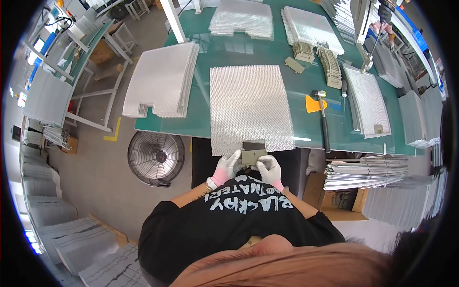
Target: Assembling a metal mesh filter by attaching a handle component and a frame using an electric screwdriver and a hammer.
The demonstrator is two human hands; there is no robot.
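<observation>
Both hands wear white gloves with pink cuffs. My left hand (228,168) pinches the left end of a small flat grey-beige plastic piece (253,157). Its right end is gripped by my right hand (269,170), thumb and fingers closed. The piece is just below the notch in the near edge of a silvery expanded-metal mesh sheet (251,105). Whether piece and sheet touch, I cannot tell. That sheet lies on the green table (201,125), its near end jutting over the edge toward me.
Mesh sheet stacks stand left (160,79) and far right (313,28). Rows of plastic pieces (330,68), a hammer (324,119), an orange scraper (313,104) and a screwdriver (344,88) lie right. A framed panel (367,100) sits beyond them. A floor fan (157,158) stands below left.
</observation>
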